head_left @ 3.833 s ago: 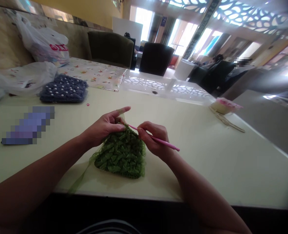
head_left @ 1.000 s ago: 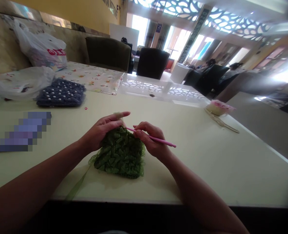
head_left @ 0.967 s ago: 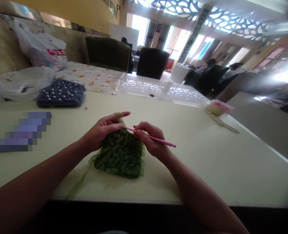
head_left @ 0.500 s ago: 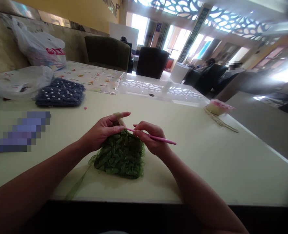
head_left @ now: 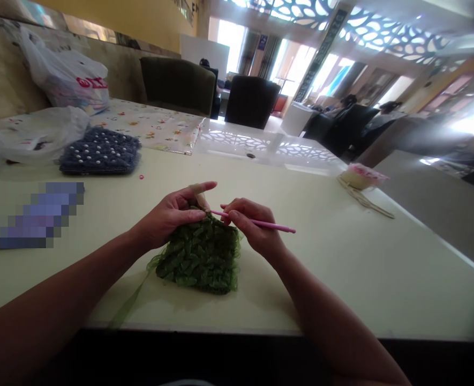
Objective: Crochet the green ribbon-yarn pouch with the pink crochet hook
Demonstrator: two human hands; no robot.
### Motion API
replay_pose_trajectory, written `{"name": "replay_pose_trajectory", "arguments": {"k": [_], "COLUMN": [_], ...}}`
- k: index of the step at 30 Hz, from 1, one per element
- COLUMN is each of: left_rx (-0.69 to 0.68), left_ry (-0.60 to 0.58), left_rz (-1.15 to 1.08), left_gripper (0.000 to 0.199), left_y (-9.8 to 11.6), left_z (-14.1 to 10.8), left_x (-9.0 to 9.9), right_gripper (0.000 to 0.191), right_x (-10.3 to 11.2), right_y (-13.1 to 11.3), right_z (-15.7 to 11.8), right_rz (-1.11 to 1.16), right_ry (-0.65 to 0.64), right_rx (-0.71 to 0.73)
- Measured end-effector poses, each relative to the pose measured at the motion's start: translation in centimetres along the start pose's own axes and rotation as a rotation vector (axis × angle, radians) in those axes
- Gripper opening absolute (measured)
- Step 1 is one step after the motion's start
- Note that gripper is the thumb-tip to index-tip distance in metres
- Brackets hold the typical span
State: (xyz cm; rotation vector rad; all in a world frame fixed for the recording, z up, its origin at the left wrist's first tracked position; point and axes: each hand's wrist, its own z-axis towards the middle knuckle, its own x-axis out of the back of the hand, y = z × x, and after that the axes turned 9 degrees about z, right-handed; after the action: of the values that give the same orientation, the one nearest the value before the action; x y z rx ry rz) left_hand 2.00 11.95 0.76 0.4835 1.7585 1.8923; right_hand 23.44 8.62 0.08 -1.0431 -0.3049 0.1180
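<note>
My left hand (head_left: 168,214) pinches the top edge of a green ribbon crochet piece (head_left: 198,257), which rests on the cream table (head_left: 341,268). Its raised index finger carries a pale wrap or strand near the tip. My right hand (head_left: 253,228) holds a pink crochet hook (head_left: 271,223) like a pencil. The hook's working end sits at the fabric's top edge, close to my left fingers, and is partly hidden there. A sheer green ribbon strand (head_left: 128,303) trails from the piece toward the table's near edge.
Further left lie a dark blue beaded crochet piece (head_left: 100,153), a blurred purple object (head_left: 38,214) and plastic bags (head_left: 64,72). A floral cloth (head_left: 152,126) covers the far table end. A pink-and-cream ribbon roll (head_left: 360,177) sits at the right edge. People sit beyond.
The hook's free end has swung slightly right and up, and the hook lies nearer level. My left index finger has lifted a little. The green piece stays in the same place.
</note>
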Motion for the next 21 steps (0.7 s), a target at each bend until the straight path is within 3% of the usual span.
{"name": "replay_pose_trajectory", "arguments": {"k": [11,21], "left_rx": [-0.004,0.006], "left_ry": [0.004,0.005], "left_rz": [0.03,0.031], "left_gripper": [0.053,0.061], "left_y": [0.06,-0.3], "left_z": [-0.07,-0.1], "left_x": [-0.08,-0.09], "right_gripper": [0.02,0.013], "right_x": [0.02,-0.22], "right_y": [0.43,-0.07], "right_z": [0.14,0.2], "right_rz": [0.108,-0.161], "right_ry": [0.002,-0.071], "right_rx": [-0.067,0.2]}}
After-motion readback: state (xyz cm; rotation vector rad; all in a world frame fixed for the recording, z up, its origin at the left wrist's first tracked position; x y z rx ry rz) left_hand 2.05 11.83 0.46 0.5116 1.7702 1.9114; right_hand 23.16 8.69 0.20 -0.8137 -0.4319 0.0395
